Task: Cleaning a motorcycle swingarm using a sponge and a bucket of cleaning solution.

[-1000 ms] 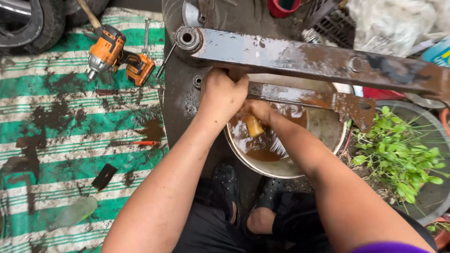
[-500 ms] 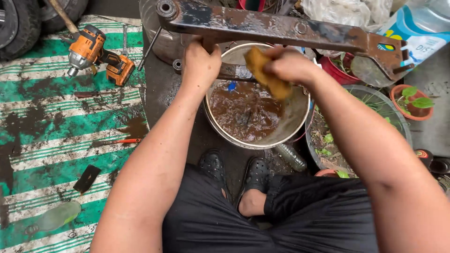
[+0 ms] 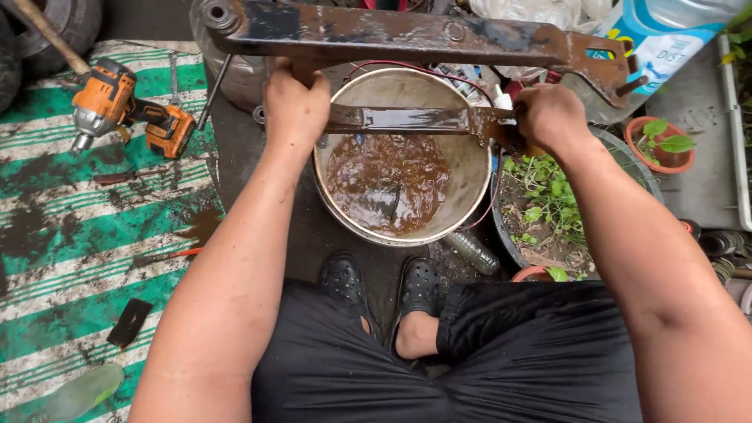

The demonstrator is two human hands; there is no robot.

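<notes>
Both hands are on the rusty metal frame (image 3: 415, 35) now: left hand (image 3: 295, 102) fingers clenched on its near bar, right hand (image 3: 552, 117) gripping the other end. The sponge has gone from view. The frame sits over the bucket (image 3: 462, 196) of brown water, so scrubbing's paused.

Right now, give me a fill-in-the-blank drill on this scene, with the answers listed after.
1. Both hands grip a rusty metal frame held over a round ____ of brown liquid.
2. The left hand grips the frame's ____ end.
3. An orange power drill lies on a green and ____ striped mat.
4. The right hand is nearest a pot of green ____.

Missing words: basin; left; white; plants
</notes>
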